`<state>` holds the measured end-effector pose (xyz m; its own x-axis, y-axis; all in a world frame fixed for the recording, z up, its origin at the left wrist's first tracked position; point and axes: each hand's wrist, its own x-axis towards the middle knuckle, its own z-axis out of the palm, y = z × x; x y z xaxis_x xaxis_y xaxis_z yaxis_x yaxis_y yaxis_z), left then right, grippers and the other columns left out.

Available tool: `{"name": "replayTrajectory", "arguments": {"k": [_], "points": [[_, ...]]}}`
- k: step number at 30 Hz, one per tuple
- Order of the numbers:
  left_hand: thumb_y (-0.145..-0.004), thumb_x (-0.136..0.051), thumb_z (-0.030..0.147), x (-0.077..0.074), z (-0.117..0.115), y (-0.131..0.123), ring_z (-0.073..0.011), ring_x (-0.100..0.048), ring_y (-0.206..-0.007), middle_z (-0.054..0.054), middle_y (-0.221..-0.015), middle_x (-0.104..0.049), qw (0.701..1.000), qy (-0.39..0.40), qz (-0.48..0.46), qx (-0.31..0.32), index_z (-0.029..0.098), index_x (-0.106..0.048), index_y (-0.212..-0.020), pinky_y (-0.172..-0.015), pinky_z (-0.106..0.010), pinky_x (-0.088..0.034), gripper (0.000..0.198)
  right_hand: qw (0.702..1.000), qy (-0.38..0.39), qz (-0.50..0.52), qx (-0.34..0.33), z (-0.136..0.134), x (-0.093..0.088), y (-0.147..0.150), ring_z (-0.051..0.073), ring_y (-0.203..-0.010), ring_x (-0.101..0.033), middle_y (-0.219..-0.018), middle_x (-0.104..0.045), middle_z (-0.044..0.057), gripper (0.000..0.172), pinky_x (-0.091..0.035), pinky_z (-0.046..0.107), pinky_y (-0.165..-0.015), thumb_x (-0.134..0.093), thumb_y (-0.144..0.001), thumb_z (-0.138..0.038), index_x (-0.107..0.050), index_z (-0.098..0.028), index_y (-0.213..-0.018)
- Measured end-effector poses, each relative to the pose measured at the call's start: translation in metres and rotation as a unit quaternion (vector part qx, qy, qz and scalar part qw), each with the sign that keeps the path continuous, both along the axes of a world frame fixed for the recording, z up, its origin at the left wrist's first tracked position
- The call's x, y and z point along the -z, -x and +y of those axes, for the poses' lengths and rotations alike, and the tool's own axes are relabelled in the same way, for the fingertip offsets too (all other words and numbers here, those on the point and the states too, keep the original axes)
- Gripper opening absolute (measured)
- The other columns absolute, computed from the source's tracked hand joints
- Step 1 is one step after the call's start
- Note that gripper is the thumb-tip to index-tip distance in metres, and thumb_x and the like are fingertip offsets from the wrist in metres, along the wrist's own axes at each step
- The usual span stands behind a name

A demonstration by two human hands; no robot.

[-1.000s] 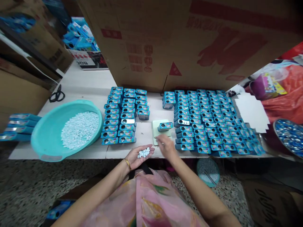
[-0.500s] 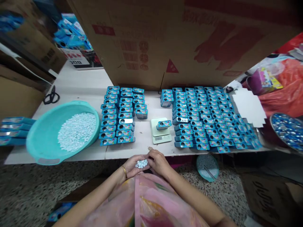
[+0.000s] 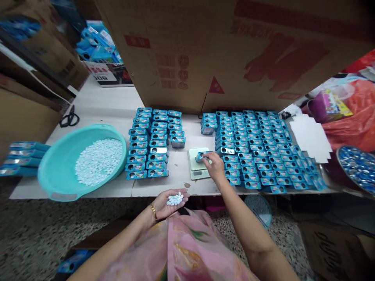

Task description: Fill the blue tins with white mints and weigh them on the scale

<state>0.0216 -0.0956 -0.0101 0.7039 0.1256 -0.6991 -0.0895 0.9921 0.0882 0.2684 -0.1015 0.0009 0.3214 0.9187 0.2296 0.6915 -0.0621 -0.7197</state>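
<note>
Palm up, my left hand (image 3: 162, 205) holds a small heap of white mint-like pieces (image 3: 175, 199) in front of the table edge. My right hand (image 3: 215, 166) is over the pale green kitchen scale (image 3: 192, 155), its fingertips pinched at the top of a small blue tin (image 3: 199, 157) standing there. Whatever is between those fingers is too small or hidden to tell. The scale's display cannot be read. At the left, a teal basin (image 3: 55, 156) contains a large pile of the same white pieces.
Blue tins (image 3: 158, 164) stand in rows left of the scale, and more rows of tins (image 3: 265, 169) fill the right side. A big cardboard box (image 3: 187, 50) rises behind. Scissors (image 3: 69, 117) lie at the far left. A bowl of shiny blue items (image 3: 357, 164) is at the right.
My right hand has left my left hand and moved up to the tin on the scale. My left hand has opened out flatter, with the white pieces still in its palm.
</note>
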Motion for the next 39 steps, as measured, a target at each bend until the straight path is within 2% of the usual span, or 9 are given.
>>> {"name": "replayTrajectory", "arguments": {"k": [3, 7, 12, 17, 21, 24, 30, 34, 39], "points": [[-0.073, -0.046, 0.01, 0.001, 0.003, 0.009, -0.0223, -0.06, -0.086, -0.017, -0.098, -0.062, 1.0, 0.0, 0.005, -0.029, 0.002, -0.048, -0.11, -0.072, -0.028, -0.049, 0.039, 0.999, -0.013, -0.016, 0.05, -0.006, 0.01, -0.019, 0.018, -0.092, -0.051, -0.096, -0.058, 0.006, 0.018, -0.04, 0.033, -0.083, -0.048, -0.079, -0.025, -0.06, -0.02, -0.091], [-0.074, -0.046, 0.01, 0.007, 0.007, 0.031, -0.0184, -0.062, -0.079, -0.014, -0.092, -0.064, 0.996, -0.002, 0.03, -0.08, 0.007, -0.048, -0.109, -0.064, -0.024, -0.05, 0.035, 0.993, -0.011, -0.03, 0.113, -0.044, 0.024, -0.035, 0.019, -0.091, -0.052, -0.093, -0.058, 0.009, 0.023, -0.041, 0.037, -0.08, -0.04, -0.082, -0.025, -0.059, -0.016, -0.091], [-0.075, -0.046, 0.01, 0.019, 0.007, 0.055, -0.0159, -0.062, -0.074, -0.012, -0.087, -0.064, 0.992, 0.001, 0.062, -0.112, 0.009, -0.046, -0.111, -0.056, -0.021, -0.05, 0.036, 0.994, 0.017, -0.042, 0.101, -0.06, 0.036, -0.046, 0.019, -0.091, -0.052, -0.103, -0.054, 0.01, 0.032, -0.047, 0.032, -0.069, -0.043, -0.079, -0.027, -0.051, -0.018, -0.109], [-0.075, -0.047, 0.01, 0.02, 0.01, 0.06, -0.0144, -0.061, -0.07, -0.012, -0.086, -0.063, 0.989, -0.005, 0.072, -0.127, 0.01, -0.046, -0.111, -0.05, -0.019, -0.048, 0.036, 0.995, 0.042, -0.08, 0.039, -0.033, 0.031, -0.047, 0.021, -0.114, -0.037, -0.123, -0.042, 0.008, 0.052, -0.036, 0.038, -0.091, -0.052, -0.073, -0.026, -0.038, -0.02, -0.123], [-0.075, -0.047, 0.01, 0.018, 0.012, 0.063, -0.0151, -0.061, -0.07, -0.011, -0.087, -0.063, 0.988, -0.007, 0.078, -0.135, 0.01, -0.047, -0.111, -0.05, -0.02, -0.049, 0.036, 0.991, 0.071, -0.117, -0.01, -0.011, 0.025, -0.045, 0.022, -0.12, -0.028, -0.131, -0.033, 0.006, 0.06, -0.028, 0.039, -0.098, -0.055, -0.071, -0.023, -0.032, -0.021, -0.126], [-0.075, -0.047, 0.01, 0.018, 0.012, 0.068, -0.0148, -0.062, -0.07, -0.011, -0.086, -0.063, 0.985, -0.003, 0.092, -0.145, 0.011, -0.045, -0.113, -0.049, -0.019, -0.049, 0.038, 0.984, 0.099, -0.141, -0.039, 0.0, 0.024, -0.045, 0.024, -0.118, -0.03, -0.131, -0.033, 0.006, 0.061, -0.03, 0.041, -0.095, -0.056, -0.069, -0.022, -0.033, -0.022, -0.126], [-0.075, -0.046, 0.01, 0.016, 0.014, 0.076, -0.0154, -0.062, -0.069, -0.011, -0.084, -0.063, 0.981, 0.005, 0.102, -0.165, 0.01, -0.045, -0.113, -0.049, -0.02, -0.049, 0.038, 0.972, 0.132, -0.171, -0.09, 0.018, 0.017, -0.033, 0.023, -0.096, -0.045, -0.108, -0.052, 0.007, 0.038, -0.041, 0.035, -0.079, -0.05, -0.075, -0.019, -0.047, -0.021, -0.113], [-0.074, -0.046, 0.009, 0.015, 0.019, 0.078, -0.0157, -0.062, -0.067, -0.011, -0.084, -0.063, 0.976, 0.009, 0.112, -0.185, 0.01, -0.046, -0.112, -0.048, -0.02, -0.049, 0.037, 0.968, 0.122, -0.185, -0.118, 0.055, 0.018, 0.003, 0.022, -0.094, -0.045, -0.105, -0.052, 0.008, 0.036, -0.041, 0.033, -0.078, -0.049, -0.078, -0.025, -0.046, -0.022, -0.113], [-0.074, -0.05, 0.01, 0.016, 0.023, 0.081, -0.0159, -0.062, -0.069, -0.011, -0.086, -0.063, 0.97, -0.005, 0.128, -0.205, 0.01, -0.046, -0.111, -0.048, -0.02, -0.049, 0.038, 0.964, 0.109, -0.208, -0.127, 0.107, 0.035, 0.051, 0.02, -0.093, -0.045, -0.105, -0.051, 0.007, 0.035, -0.042, 0.029, -0.074, -0.051, -0.078, -0.027, -0.047, -0.023, -0.112]]}}
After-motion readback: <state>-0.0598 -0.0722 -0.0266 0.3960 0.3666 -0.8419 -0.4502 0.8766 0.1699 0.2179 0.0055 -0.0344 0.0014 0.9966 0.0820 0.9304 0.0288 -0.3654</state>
